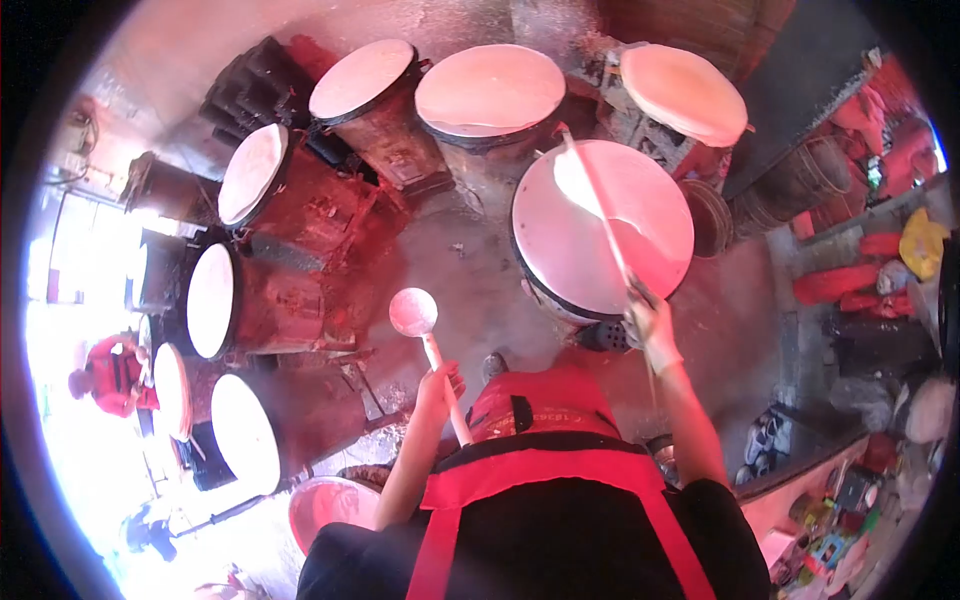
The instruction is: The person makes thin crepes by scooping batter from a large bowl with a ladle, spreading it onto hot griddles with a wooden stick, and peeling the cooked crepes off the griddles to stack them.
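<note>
My left hand (437, 385) is closed around the handle of a ladle (413, 312), whose pale round bowl points away from me over the floor. In my right hand (648, 312) is a long thin stick (603, 215), which slants across the round top of the nearest drum-shaped stove (560, 245). The stick's far end reaches the back rim. A bright white patch shows beside the stick on that top; whether it is batter or glare I cannot tell. Part of the stick's near end passes below my right hand.
Several more round-topped drum stoves curve around the floor, such as one at the back (490, 92) and one at left (245, 433). A pink basin (330, 510) stands by my left elbow. At far left is another person (115, 375). A cluttered shelf (850, 510) lies right.
</note>
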`<state>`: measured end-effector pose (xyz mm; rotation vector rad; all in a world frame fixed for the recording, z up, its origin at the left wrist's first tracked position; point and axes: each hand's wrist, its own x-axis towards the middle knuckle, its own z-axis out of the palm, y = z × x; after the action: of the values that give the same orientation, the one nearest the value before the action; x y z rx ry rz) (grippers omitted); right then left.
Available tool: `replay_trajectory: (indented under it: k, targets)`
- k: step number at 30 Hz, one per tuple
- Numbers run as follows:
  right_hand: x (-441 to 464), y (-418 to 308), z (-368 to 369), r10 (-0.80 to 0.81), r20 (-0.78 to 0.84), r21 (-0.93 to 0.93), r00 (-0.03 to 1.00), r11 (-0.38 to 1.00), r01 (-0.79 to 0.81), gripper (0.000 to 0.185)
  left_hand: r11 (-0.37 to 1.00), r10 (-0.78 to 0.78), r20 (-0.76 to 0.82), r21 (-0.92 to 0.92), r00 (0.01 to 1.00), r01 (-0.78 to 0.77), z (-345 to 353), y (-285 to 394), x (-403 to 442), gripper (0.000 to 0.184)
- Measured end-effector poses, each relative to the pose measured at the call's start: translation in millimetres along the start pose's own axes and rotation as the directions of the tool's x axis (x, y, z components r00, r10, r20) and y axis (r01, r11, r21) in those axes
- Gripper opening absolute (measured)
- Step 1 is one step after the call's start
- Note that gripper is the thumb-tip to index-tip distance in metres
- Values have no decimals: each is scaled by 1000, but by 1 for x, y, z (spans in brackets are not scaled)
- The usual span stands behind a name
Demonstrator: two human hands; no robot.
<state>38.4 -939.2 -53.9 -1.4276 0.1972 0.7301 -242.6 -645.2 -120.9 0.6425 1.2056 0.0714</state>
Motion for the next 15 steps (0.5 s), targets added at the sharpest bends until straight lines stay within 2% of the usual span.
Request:
replay_trajectory:
  k: [1,3,4,7,8,10,13,14,15]
  targets:
    - [32,32,-28,-30,-181,17,983,999,34,42,1000,12,-10,14,1000,-12,-2,-5,-1,23]
    - [39,26,-46,-216,-317,55,924,968,245,40,998,58,-28,-12,998,-59,-6,-19,1,25]
    - [39,7,-47,-235,-368,97,900,953,288,39,997,78,-36,-21,996,-78,-6,-26,0,26]
    - [79,10,-55,-145,-143,-154,979,980,123,38,992,117,-94,-40,989,-121,2,-45,-3,26]
    - [97,26,-51,-252,-1,-69,968,965,252,38,993,105,-112,-41,988,-110,7,-51,-6,26]
    - [91,21,-35,-156,141,-123,978,977,173,41,996,77,-152,-41,985,-84,14,-61,-15,24]
    - [51,-8,-40,0,265,-150,964,988,41,44,997,27,-142,-71,989,-38,17,-74,-20,20]
    - [46,-9,-56,34,338,-124,941,992,9,44,996,28,-134,-77,991,-38,16,-78,-24,19]
    - [39,-17,-72,35,343,-157,939,987,21,45,996,30,-123,-82,992,-41,17,-80,-28,18]
